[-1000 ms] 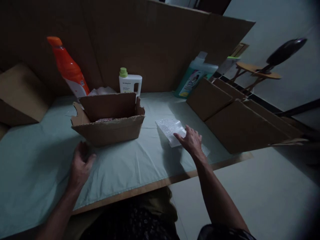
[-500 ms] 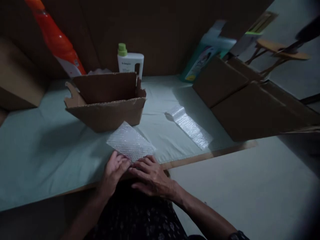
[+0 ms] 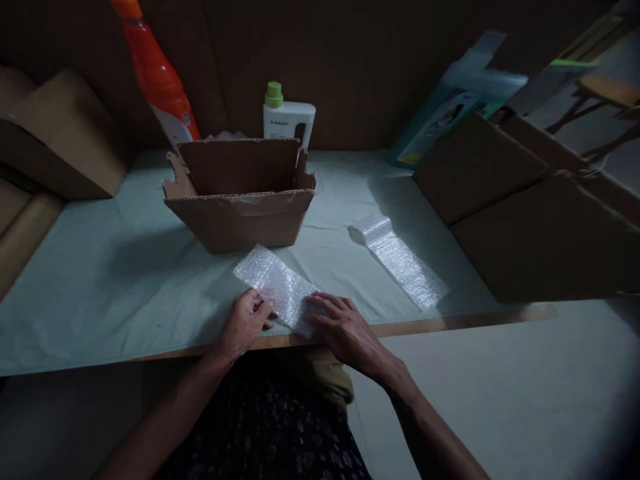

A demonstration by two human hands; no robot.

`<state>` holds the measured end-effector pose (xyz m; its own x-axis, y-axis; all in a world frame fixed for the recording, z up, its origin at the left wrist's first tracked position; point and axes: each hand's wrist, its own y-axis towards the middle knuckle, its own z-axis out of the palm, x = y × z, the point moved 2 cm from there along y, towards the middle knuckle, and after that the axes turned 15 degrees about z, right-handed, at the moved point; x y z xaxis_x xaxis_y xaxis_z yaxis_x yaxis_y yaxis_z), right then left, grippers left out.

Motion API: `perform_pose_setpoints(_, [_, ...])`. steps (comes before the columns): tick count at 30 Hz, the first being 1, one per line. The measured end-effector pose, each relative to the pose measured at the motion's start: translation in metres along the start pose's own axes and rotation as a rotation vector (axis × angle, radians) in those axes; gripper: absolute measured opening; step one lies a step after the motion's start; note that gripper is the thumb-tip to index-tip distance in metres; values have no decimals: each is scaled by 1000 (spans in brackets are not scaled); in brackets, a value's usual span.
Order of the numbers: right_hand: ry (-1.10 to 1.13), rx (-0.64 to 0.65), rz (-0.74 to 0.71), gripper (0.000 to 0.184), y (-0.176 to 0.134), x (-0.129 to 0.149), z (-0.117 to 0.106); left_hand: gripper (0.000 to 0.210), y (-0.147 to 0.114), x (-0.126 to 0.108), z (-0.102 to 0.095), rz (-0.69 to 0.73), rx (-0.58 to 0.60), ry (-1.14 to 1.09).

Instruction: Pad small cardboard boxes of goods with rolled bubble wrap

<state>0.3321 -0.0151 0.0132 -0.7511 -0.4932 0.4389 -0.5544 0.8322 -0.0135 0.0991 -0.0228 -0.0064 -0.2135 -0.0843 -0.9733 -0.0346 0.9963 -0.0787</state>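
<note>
A piece of bubble wrap lies at the front edge of the table, before an open cardboard box with torn, notched ends. My left hand is at the wrap's lower left edge, its fingers and thumb closed on it. My right hand rests over the wrap's right edge with its fingers stretched out, palm down. Further right, a folded strip of bubble wrap lies apart from both hands.
Behind the box stand an orange bottle and a white bottle with a green cap. A teal bottle is at the back right, by a large carton. More cardboard boxes are on the left. Pale green cloth covers the table.
My hands have moved apart; the right one has slid to the wrap's right side. The wrap now looks creased and turned. My view has shifted, moving the scene slightly right.
</note>
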Motion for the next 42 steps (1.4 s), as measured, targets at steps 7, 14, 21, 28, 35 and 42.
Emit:
perform_pose_setpoints(7, [78, -287, 16, 24, -35, 6, 10, 25, 9, -39, 47, 421, 321, 282])
perform_pose_setpoints(14, [86, -426, 196, 34, -53, -11, -7, 14, 83, -57, 72, 380, 231, 393])
perform_pose_setpoints(21, [34, -507, 522, 25, -23, -108, -51, 41, 92, -33, 44, 369, 78, 531])
perform_pose_setpoints(28, [-170, -384, 1035, 40, 31, -194, -82, 34, 27, -20, 75, 876, 387, 776])
perform_pose_setpoints(35, [751, -530, 857, 39, 37, -161, -104, 37, 23, 0, 74, 929, 412, 739])
perform_pose_setpoints(42, [991, -438, 764, 66, 93, -113, -91, 28, 21, 5, 76, 953, 345, 736])
